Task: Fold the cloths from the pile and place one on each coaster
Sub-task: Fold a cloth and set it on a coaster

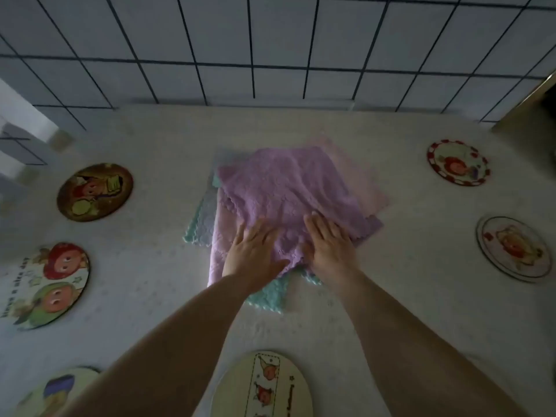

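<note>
hands (288,248) flat on purple cloth (285,182)

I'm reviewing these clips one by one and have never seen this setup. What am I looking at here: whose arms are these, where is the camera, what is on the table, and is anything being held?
There is no machine here. A person wears one wide-angle camera on the head, looking forward and down, so the two bare arms are their own. The left hand and right hand lie with fingers mostly straight on the near edge of a purple cloth, the top of a pile with pink and mint cloths under it. They rest or press on it; nothing is lifted or visibly gripped. On the pale table, six round picture coasters ring the pile, none with a cloth on it yet. Behind is a tiled wall.
</note>
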